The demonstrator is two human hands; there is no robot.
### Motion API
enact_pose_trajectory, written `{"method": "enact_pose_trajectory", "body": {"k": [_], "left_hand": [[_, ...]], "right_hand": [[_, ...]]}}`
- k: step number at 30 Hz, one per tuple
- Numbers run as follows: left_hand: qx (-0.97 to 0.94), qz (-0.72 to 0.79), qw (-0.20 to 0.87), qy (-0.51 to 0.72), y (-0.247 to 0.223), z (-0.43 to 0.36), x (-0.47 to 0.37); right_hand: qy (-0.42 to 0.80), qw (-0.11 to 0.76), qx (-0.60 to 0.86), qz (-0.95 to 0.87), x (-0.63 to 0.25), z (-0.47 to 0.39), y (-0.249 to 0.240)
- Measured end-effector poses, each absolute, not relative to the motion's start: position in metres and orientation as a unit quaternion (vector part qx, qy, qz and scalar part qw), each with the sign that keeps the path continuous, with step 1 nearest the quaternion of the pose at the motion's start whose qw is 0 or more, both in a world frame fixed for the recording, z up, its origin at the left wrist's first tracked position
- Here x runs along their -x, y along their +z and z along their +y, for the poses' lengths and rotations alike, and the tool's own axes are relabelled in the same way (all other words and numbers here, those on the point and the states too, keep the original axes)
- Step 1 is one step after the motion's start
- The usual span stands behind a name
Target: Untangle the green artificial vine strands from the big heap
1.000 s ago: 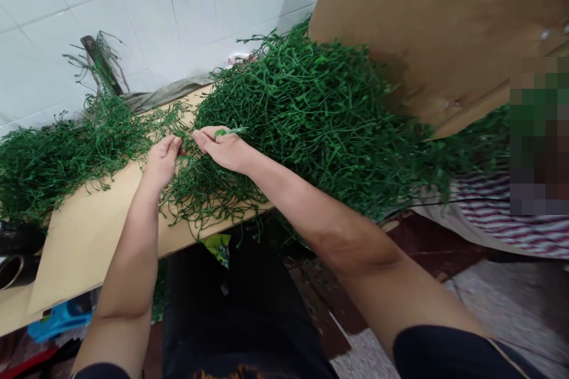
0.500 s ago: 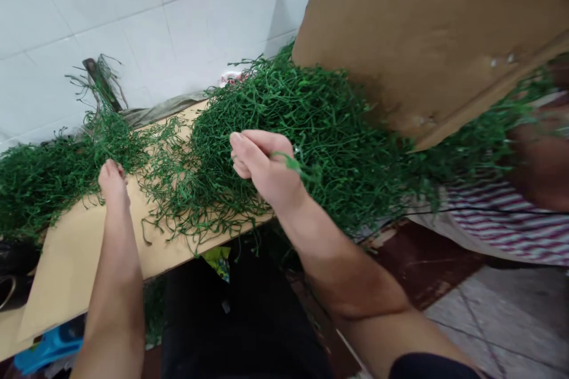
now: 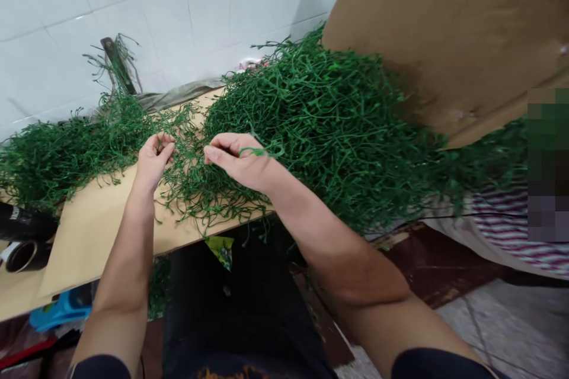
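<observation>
My right hand (image 3: 240, 160) is closed, thumb against the curled forefinger. A thin green plastic stem (image 3: 258, 151) is held in it, its loose end trailing back over the wrist. To its left, my left hand (image 3: 155, 157) has its fingers curled and the thumb brought close to the fingertips; whatever is between them is too small to make out. Both hands are over loose, thin green artificial stems (image 3: 191, 180) scattered on a tan board (image 3: 106, 213). Behind and beside my right hand rises a large heap of the same green stems (image 3: 320, 112).
Another pile of green stems (image 3: 48, 154) lies at the left. A brown cardboard sheet (image 3: 444, 29) leans over the heap at the right. Black cylinders, including a hollow tube (image 3: 22, 256), lie at the lower left near a blue plastic object (image 3: 62, 308). A white tiled wall (image 3: 146, 6) stands behind.
My left hand has moved right and up, toward the middle of the scattered stems. My right hand has come left, still with the green stem, so the hands are closer together. The view has shifted slightly.
</observation>
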State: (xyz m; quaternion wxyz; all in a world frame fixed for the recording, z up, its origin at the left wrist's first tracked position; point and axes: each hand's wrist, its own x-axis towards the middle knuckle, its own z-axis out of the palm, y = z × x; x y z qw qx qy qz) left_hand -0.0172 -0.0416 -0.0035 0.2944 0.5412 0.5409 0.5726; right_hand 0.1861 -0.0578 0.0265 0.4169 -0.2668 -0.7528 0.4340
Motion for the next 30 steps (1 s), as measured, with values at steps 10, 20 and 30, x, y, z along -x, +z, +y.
{"method": "enact_pose_trajectory", "body": {"k": [10, 20, 30], "left_hand": [[-0.561, 0.544, 0.279, 0.558, 0.001, -0.045, 0.02], [-0.546, 0.543, 0.312, 0.557, 0.001, -0.05, 0.022], [-0.557, 0.54, 0.315, 0.546, -0.002, -0.05, 0.01]], "right_hand": [[0.451, 0.352, 0.26, -0.778, -0.165, -0.061, 0.016], [0.426, 0.373, 0.341, -0.75, -0.159, -0.052, 0.003], [0.401, 0.405, 0.364, -0.737, -0.136, -0.026, -0.003]]}}
